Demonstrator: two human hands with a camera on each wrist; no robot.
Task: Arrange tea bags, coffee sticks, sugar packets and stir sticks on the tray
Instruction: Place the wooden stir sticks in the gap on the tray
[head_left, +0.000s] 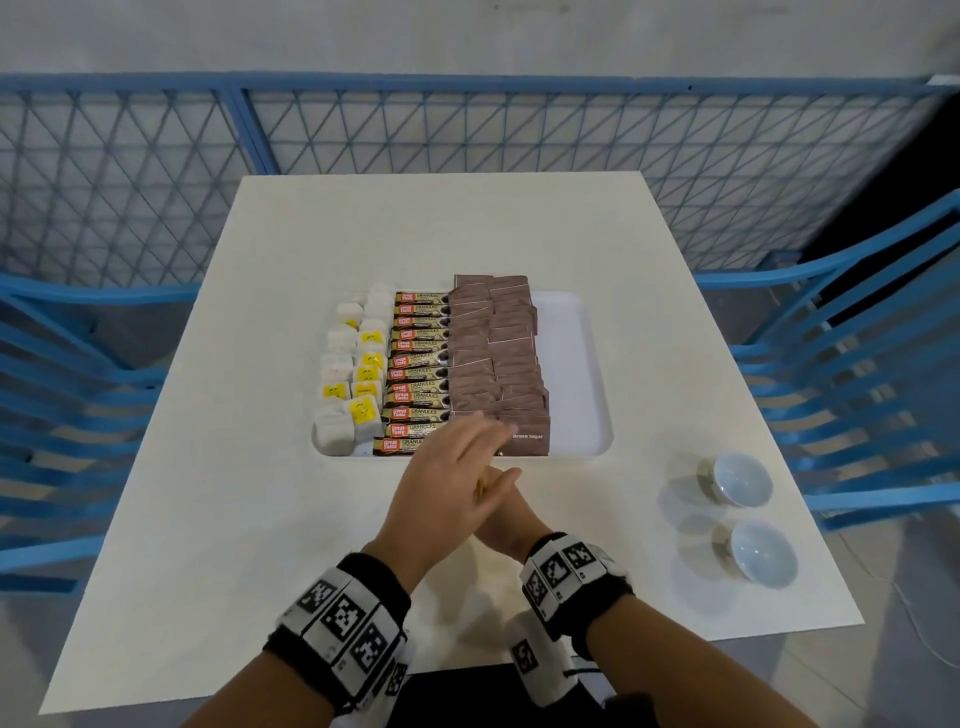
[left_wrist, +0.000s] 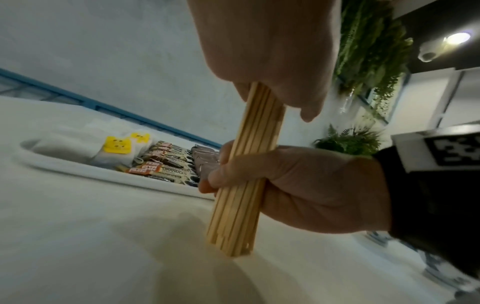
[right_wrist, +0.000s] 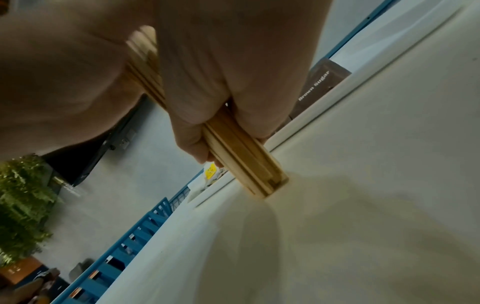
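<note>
R hand clamps stir sticks upright on table near tray edge, L hand flat atop; tray's R strip shows.

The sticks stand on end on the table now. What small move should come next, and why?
Probably carry the stir sticks to the bare right strip of the tray, beside the sugar packets. The right hand grips the bundle, its lower end on the table; only sticks are missing.
</note>
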